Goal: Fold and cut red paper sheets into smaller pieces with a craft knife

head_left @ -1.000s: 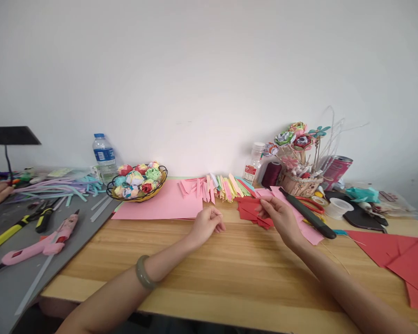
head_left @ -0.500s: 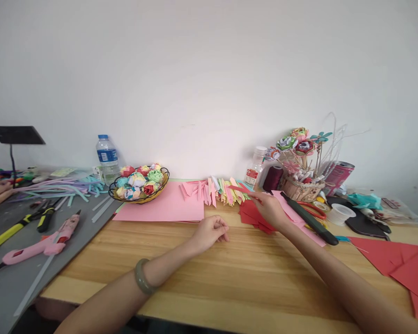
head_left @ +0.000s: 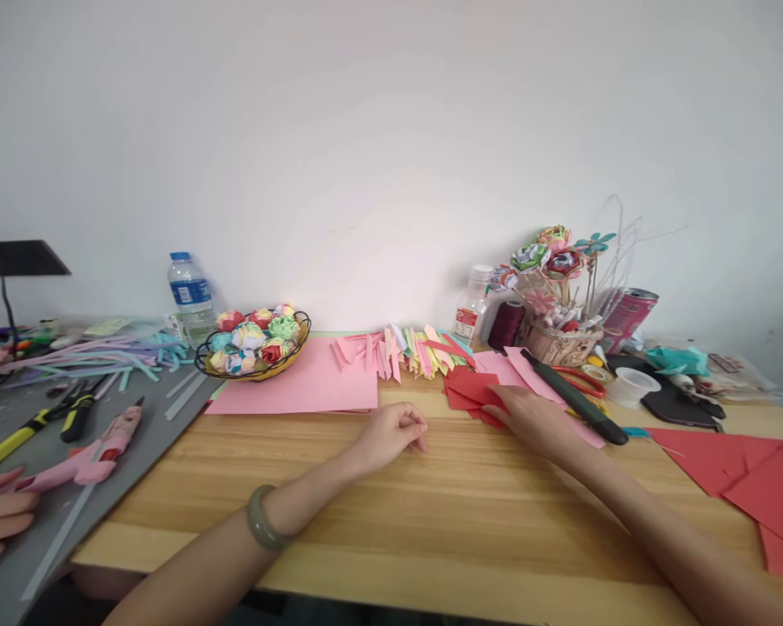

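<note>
My left hand [head_left: 395,432] rests on the wooden table [head_left: 391,504] with its fingers curled in; nothing shows in them. To its right, my right hand [head_left: 528,419] reaches over a small pile of red paper pieces [head_left: 470,388], its fingertips on the top piece and their undersides hidden. Behind the pile lies a row of folded paper strips [head_left: 424,352] in pink, yellow and other colours, with a red strip [head_left: 455,349] at its right end. A pink sheet [head_left: 300,391] lies left of the row.
A basket of paper flowers [head_left: 257,343] and a water bottle [head_left: 190,300] stand back left. A glue gun [head_left: 91,461] lies on the grey mat beside another person's hand [head_left: 0,517]. At right are a dark green cutter [head_left: 574,397], a flower pot [head_left: 561,341] and red sheets [head_left: 750,487].
My right hand has left the red strip at the row and moved down onto the red pile. The other person's hand has come toward the glue gun. The view has shifted slightly.
</note>
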A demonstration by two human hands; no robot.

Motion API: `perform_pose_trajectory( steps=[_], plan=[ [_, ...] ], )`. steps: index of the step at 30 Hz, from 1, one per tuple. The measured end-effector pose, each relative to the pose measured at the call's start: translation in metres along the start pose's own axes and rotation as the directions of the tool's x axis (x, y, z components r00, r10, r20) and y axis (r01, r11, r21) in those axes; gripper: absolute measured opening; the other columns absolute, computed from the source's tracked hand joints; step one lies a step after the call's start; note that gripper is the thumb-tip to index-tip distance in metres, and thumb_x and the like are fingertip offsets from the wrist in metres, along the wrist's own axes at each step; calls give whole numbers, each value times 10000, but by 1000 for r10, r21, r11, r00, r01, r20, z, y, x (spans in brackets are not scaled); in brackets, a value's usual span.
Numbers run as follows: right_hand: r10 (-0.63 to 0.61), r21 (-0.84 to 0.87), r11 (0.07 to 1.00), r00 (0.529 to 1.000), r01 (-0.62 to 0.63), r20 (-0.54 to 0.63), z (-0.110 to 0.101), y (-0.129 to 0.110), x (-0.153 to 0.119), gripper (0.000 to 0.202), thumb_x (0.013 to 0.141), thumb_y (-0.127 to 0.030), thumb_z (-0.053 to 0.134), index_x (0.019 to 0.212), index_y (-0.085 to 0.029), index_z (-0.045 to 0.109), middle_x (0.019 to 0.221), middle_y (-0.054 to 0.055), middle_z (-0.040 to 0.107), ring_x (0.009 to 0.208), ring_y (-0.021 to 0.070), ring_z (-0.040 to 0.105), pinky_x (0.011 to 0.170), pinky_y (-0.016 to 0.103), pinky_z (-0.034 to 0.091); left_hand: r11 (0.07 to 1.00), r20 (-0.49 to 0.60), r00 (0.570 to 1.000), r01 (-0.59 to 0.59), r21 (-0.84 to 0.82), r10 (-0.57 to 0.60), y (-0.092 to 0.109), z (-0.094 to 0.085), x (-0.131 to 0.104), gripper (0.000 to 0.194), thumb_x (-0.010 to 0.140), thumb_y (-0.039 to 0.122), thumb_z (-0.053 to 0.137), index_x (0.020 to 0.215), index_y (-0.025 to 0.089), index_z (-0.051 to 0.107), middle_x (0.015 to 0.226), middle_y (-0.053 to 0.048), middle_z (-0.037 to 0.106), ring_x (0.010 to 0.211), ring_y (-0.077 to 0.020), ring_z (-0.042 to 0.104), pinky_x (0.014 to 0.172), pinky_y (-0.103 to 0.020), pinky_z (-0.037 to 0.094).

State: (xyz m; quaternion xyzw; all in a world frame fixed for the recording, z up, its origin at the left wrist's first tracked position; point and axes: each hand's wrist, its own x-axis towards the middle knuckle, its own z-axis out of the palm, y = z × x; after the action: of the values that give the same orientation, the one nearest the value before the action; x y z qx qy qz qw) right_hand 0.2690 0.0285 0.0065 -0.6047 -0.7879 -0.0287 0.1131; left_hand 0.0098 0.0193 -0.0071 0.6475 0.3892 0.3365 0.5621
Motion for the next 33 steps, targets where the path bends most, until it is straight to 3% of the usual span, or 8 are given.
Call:
perform_pose_trajectory(
  steps=[6, 10, 14, 17, 19, 23, 29, 33],
  plan=[
    [13, -9, 1000, 1000, -13, -11, -7, 3, 2, 285, 824, -370, 502, 1013, -178, 595, 990, 123, 671, 886, 261, 634, 712, 348, 472, 997, 12, 1000, -7, 74, 7, 2, 0, -2, 62, 792, 189, 520, 745, 150, 513, 600, 3, 625, 566, -112, 589, 599, -235, 466],
    [-4, -21, 1000, 997, 3, -78, -15, -3, -5, 306, 819, -336, 515, 1040, -138, 588, 1121, 162, 619, 1023, 285, 576, 847, 399, 441, 930, -61, 987, -120, 347, 150, 12, 1, -9, 48, 804, 165, 523, 777, 158, 561, 750, -31, 656, 721, -147, 611, 707, -281, 474],
    [-137, 73, 987, 984, 145, -112, -21, -26, -30, 286, 813, -359, 537, 1013, -168, 607, 1188, 141, 590, 1075, 279, 549, 906, 424, 423, 635, 41, 886, -362, 682, 462, 24, 7, -22, 214, 785, 285, 623, 968, 180, 590, 1015, -61, 617, 980, -197, 544, 868, -336, 432],
    [-278, 259, 930, 960, 260, 33, -24, -46, -52, 283, 849, -376, 492, 1044, -205, 605, 1218, 95, 581, 1117, 239, 529, 921, 396, 432, 411, 273, 844, -477, 777, 462, 26, 14, -32, 450, 728, 443, 670, 1083, 183, 574, 1105, -70, 572, 1030, -230, 504, 873, -358, 435],
    [-326, 335, 901, 940, 277, 101, -25, -54, -62, 275, 870, -377, 460, 1030, -216, 616, 1272, 77, 544, 1198, 230, 461, 971, 391, 397, 329, 361, 838, -504, 799, 408, 26, 18, -36, 361, 754, 443, 644, 1009, 189, 622, 1090, -52, 580, 1011, -223, 515, 855, -342, 441],
    [-322, 379, 883, 945, 278, 58, -22, -53, -68, 279, 899, -336, 409, 919, -221, 663, 1177, 78, 597, 1167, 224, 479, 962, 388, 399, 311, 388, 856, -493, 812, 343, 22, 19, -37, 216, 881, 326, 499, 921, 201, 670, 1000, -15, 621, 886, -156, 573, 787, -272, 447],
    [-305, 416, 868, 952, 270, 18, -18, -48, -66, 268, 893, -312, 430, 932, -218, 679, 1017, 78, 628, 955, 185, 579, 827, 326, 469, 301, 390, 859, -488, 819, 332, 19, 17, -34, 333, 818, 480, 550, 932, 193, 675, 972, -15, 641, 861, -173, 586, 729, -269, 443],
    [-313, 434, 858, 949, 275, 19, -17, -45, -65, 243, 875, -319, 470, 936, -209, 678, 1018, 77, 635, 954, 183, 580, 828, 313, 468, 292, 391, 847, -501, 815, 361, 18, 17, -34, 223, 873, 314, 498, 882, 200, 689, 926, -15, 649, 826, -155, 592, 723, -261, 433]
  ],
)
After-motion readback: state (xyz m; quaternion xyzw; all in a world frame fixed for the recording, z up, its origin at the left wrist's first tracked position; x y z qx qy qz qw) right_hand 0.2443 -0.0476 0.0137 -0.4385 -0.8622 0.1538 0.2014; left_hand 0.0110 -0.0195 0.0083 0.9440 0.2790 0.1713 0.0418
